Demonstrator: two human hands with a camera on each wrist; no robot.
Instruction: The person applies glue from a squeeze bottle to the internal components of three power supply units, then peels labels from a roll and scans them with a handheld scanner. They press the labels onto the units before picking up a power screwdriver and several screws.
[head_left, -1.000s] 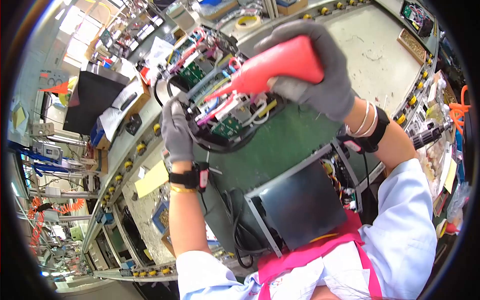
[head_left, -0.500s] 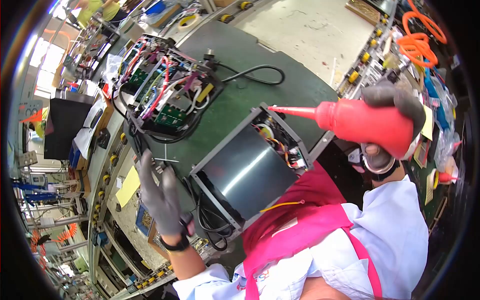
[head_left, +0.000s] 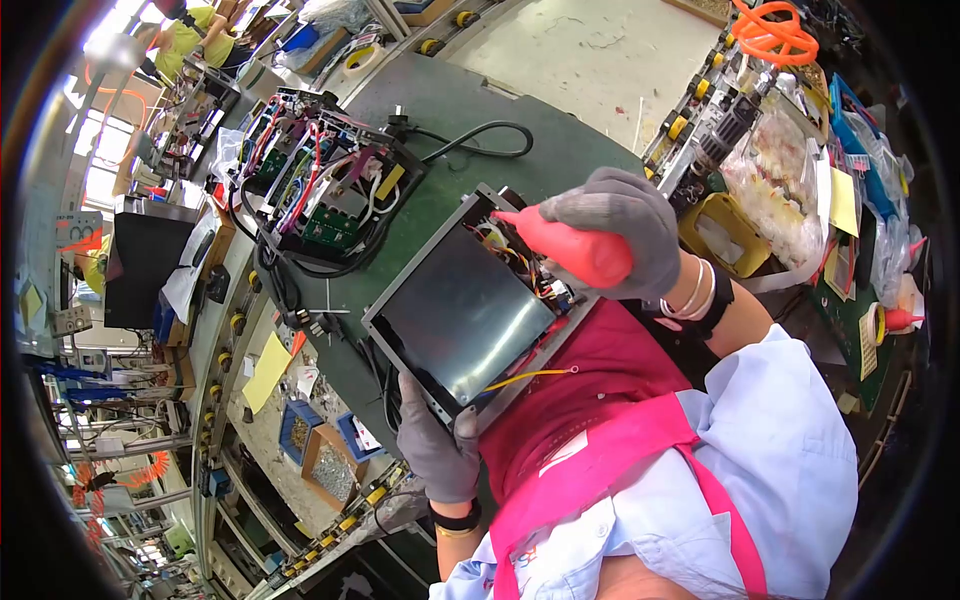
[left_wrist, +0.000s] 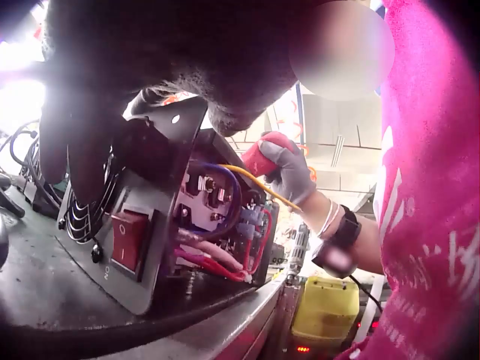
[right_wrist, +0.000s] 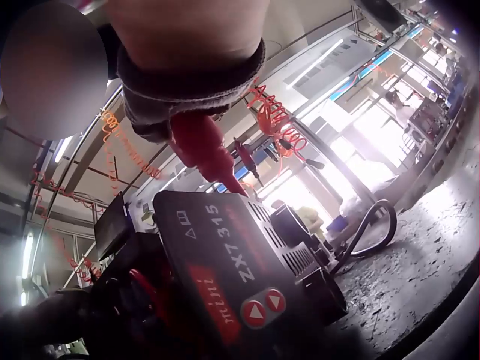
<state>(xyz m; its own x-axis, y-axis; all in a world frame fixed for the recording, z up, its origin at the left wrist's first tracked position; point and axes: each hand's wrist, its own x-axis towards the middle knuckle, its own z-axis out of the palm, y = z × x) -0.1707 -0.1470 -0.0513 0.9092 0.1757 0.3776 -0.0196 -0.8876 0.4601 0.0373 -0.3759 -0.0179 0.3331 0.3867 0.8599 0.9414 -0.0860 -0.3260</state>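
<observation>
The gloved right hand (head_left: 625, 232) grips a red squeeze bottle (head_left: 575, 245), its nozzle tip over the open side of a metal-framed unit (head_left: 465, 310) where wires show. At the unit's lower left corner, the gloved left hand (head_left: 438, 440) holds the frame, thumb on one side and fingers on the other. In the left wrist view, a panel with a red rocker switch (left_wrist: 130, 238) stands under the dark glove, and a yellow wire (left_wrist: 259, 182) crosses the opening. In the right wrist view, the red bottle (right_wrist: 202, 150) points down behind the printed front panel (right_wrist: 225, 262).
A second open unit (head_left: 330, 190) with circuit boards and cables sits on the green mat (head_left: 450, 105) at the upper left. A yellow bin (head_left: 722, 235) and a power driver (head_left: 725, 130) lie at the right. Small parts trays (head_left: 330, 468) are at the lower left.
Both hands have left the second unit. The left hand has moved down onto the nearer unit's corner; the right has swung the bottle out right, then back in over that unit's open side.
</observation>
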